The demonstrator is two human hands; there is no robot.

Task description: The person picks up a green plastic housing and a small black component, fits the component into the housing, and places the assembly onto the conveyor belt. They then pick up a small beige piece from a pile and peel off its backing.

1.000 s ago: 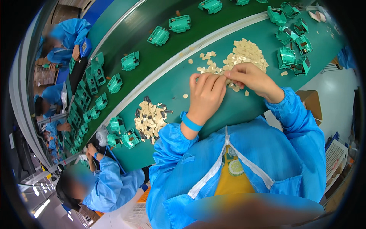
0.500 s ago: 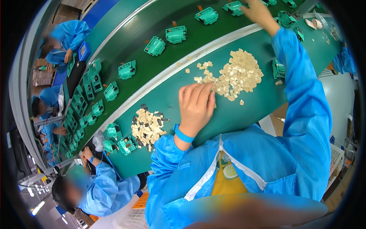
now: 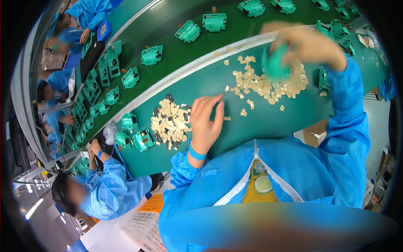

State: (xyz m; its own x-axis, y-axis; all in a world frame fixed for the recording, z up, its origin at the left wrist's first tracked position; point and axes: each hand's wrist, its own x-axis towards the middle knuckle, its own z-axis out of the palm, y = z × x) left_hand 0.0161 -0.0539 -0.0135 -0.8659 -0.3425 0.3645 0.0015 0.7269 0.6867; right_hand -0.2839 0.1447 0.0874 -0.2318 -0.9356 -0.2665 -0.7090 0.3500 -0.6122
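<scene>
My right hand (image 3: pixel 308 44), smeared by motion, grips a green plastic housing (image 3: pixel 277 63). It holds the housing above the larger pile of small cream-coloured square pieces (image 3: pixel 294 82), hiding part of that pile. My left hand (image 3: pixel 205 122) is low over the green bench (image 3: pixel 243 132), its fingers stretched out and the thumb apart, with nothing visible in it. A single cream piece (image 3: pixel 227 118) lies just right of its thumb. To its left is a second pile of cream pieces (image 3: pixel 168 124) mixed with small black parts.
A green conveyor belt (image 3: pixel 176 56) beyond a pale rail (image 3: pixel 189 69) carries a row of green housings (image 3: pixel 214 22). More housings (image 3: pixel 142 140) stand at the bench's left end, and others (image 3: pixel 323 79) at right. Co-workers in blue sit at left, one (image 3: pixel 117 195) close by.
My right hand has come back from the belt with a green housing, now over the cream pile. My left hand has drawn away from that pile's edge. The view has shifted slightly.
</scene>
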